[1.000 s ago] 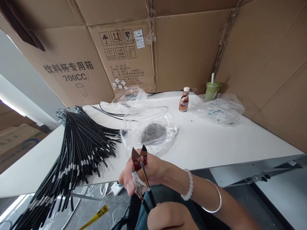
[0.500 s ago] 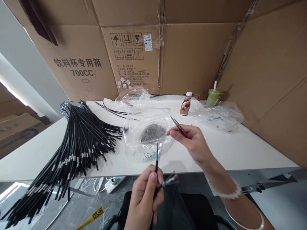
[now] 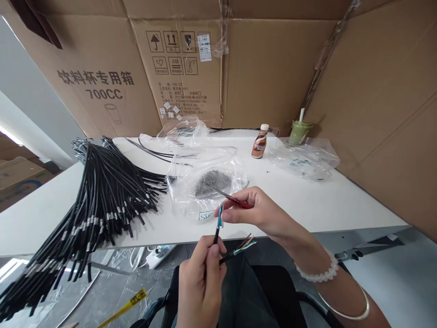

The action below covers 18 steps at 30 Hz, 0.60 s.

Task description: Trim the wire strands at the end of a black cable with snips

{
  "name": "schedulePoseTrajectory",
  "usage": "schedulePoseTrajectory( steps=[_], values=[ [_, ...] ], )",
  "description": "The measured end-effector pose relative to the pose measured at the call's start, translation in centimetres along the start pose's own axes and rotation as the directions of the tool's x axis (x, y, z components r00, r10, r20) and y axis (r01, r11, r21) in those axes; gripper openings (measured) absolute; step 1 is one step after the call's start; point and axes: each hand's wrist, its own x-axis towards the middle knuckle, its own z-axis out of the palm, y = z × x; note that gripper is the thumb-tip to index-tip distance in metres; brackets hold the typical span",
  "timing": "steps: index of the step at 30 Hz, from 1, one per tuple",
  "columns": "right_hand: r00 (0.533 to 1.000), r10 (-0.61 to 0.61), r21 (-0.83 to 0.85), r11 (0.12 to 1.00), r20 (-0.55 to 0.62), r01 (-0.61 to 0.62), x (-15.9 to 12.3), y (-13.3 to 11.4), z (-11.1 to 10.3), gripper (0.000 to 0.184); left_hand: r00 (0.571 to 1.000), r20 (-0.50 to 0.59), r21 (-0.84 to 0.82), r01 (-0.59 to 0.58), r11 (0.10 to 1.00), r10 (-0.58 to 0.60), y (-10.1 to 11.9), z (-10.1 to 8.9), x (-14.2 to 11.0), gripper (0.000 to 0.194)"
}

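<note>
My left hand (image 3: 201, 284) is closed round a thin black cable (image 3: 216, 234) held upright below the table edge. Thin coloured wires (image 3: 241, 246) fan out from the cable to the right. My right hand (image 3: 254, 212) grips small red snips (image 3: 232, 199) and pinches the cable's blue stripped tip (image 3: 220, 221) with its fingertips. A clear bag of grey metal scraps (image 3: 213, 182) lies on the white table (image 3: 307, 200) just behind both hands.
A big bundle of black cables (image 3: 95, 200) spreads over the table's left side. More clear bags (image 3: 303, 157), a brown drink bottle (image 3: 259, 142) and a green cup with straw (image 3: 298, 130) stand at the back. Cardboard walls (image 3: 273, 68) surround the table.
My right hand came down and left from above the scrap bag to the cable tip. The silver foil that showed at the tip half a second ago is gone; blue wire shows.
</note>
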Motion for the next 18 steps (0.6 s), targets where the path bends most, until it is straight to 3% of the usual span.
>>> schedulePoseTrajectory(
  steps=[3, 5, 10, 18],
  values=[
    [0.992, -0.006, 0.052, 0.999, 0.126, 0.0, 0.3, 0.4, -0.4, 0.023, 0.998, 0.037, -0.099, 0.063, 0.993, -0.059, 0.0, -0.1, -0.1, 0.042],
    [0.988, -0.037, 0.084, 0.996, 0.147, 0.025, 0.3, 0.9, -0.5, 0.024, 0.993, 0.05, -0.16, 0.112, 0.981, -0.106, 0.0, -0.2, -0.1, 0.043],
    [0.99, -0.05, 0.138, 0.99, 0.132, 0.032, 0.2, 2.2, -0.4, 0.029, 0.966, 0.211, -0.203, 0.191, 0.96, -0.147, -0.3, -0.8, 0.1, 0.043],
    [0.998, -0.022, 0.131, 0.991, 0.064, 0.013, 0.1, 2.3, -0.2, 0.03, 0.933, 0.26, -0.319, 0.327, 0.889, -0.25, -0.1, -0.7, 0.2, 0.042]
  ],
)
